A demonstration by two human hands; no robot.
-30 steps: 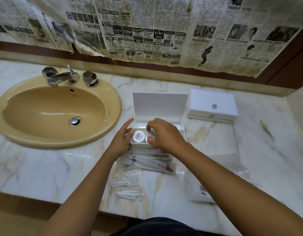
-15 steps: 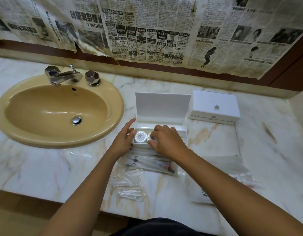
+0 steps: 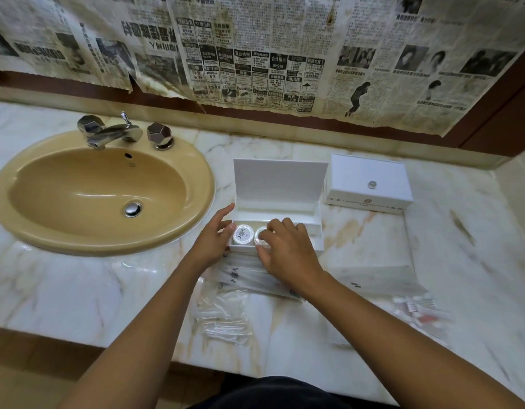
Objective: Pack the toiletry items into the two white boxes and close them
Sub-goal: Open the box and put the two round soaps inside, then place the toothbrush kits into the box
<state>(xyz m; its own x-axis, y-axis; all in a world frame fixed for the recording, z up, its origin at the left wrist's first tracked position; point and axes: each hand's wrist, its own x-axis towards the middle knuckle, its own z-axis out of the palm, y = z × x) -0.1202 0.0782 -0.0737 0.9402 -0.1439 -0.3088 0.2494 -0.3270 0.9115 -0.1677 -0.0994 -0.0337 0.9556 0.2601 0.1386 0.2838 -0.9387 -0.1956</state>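
Here, on my feed, both hands were at the front of the open box, which sat on the marble counter just right of the sink, its lid standing upright at the back. The left hand rested against the box's left front corner, fingers loosely spread and holding nothing that I could see. The right hand was curled over the second of two round jars: thumb and fingertips closed around the right jar, which was mostly hidden under them, so I could not tell whether it was seated or lifted. The left jar stood in the box's front left corner, its patterned lid facing up, touching or nearly touching its neighbour. The closed box lay further right and back, apart from the first, with a small knob on top. Flat sachets lay just in front of the open box, partly under my wrists; a clear packet lay nearer the counter edge, and more packets to the right.
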